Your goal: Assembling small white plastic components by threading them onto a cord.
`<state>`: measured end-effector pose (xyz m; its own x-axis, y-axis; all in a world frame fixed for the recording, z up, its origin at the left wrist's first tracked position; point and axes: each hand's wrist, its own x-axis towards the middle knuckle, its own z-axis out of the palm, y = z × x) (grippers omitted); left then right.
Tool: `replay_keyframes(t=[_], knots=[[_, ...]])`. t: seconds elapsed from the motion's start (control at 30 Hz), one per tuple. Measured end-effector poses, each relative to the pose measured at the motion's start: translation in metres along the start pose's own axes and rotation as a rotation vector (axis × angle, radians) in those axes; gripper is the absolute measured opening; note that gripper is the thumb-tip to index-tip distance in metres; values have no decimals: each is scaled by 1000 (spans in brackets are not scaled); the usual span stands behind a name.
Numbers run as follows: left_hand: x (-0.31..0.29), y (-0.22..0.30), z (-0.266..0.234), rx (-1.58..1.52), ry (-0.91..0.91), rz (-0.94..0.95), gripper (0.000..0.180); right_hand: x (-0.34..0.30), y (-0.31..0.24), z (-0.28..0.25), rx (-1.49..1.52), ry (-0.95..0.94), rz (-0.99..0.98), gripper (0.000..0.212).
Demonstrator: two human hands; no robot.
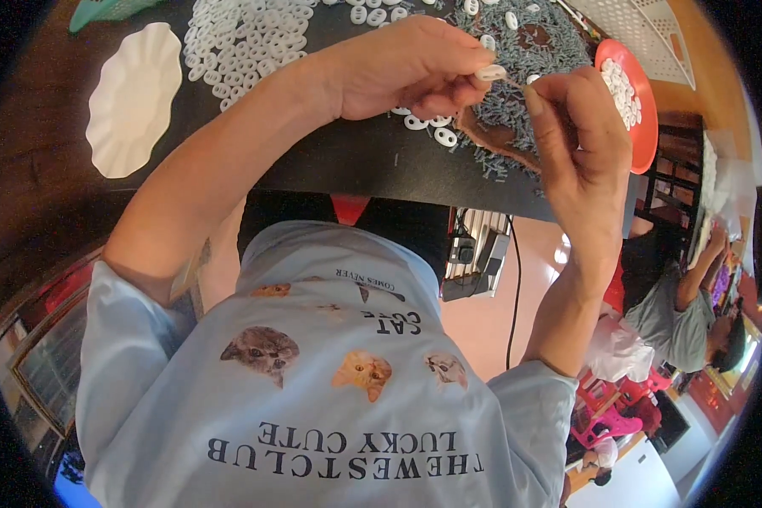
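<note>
My left hand [406, 72] pinches a small white oval piece with holes [490, 74] between thumb and fingers. Close beside it, my right hand [582, 127] has its thumb and forefinger closed at a thin brownish end that reaches toward the white piece. A brown strip [495, 142] sags between the two hands and runs behind the right palm; whether it is one piece with the thin end, I cannot tell. Below the fingers lies a pile of small grey screw-like pins [559, 38]. A few loose white ovals [445, 136] sit at its near edge.
A large heap of white ovals [245, 42] covers the dark table [356, 161] at the left, beside a wavy-edged white dish [135, 100]. At right stands a red tray [644, 127] of white pieces, near a perforated white basket [652, 38]. Another person [681, 317] sits far right.
</note>
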<state>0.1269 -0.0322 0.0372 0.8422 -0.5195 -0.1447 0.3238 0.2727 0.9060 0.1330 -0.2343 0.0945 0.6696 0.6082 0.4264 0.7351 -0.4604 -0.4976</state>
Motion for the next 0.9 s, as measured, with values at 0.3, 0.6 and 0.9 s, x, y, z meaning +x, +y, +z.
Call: replay_keyframes(t=[0.3, 0.6, 0.9], knots=[[-6, 42, -43, 1081, 323, 132, 29, -6, -2, -4, 29, 51, 167, 4], [-20, 67, -51, 1387, 370, -130, 29, -19, 4, -4, 12, 10, 209, 7], [-11, 61, -45, 1464, 413, -5, 23, -36, 25, -11, -13, 14, 249, 6]])
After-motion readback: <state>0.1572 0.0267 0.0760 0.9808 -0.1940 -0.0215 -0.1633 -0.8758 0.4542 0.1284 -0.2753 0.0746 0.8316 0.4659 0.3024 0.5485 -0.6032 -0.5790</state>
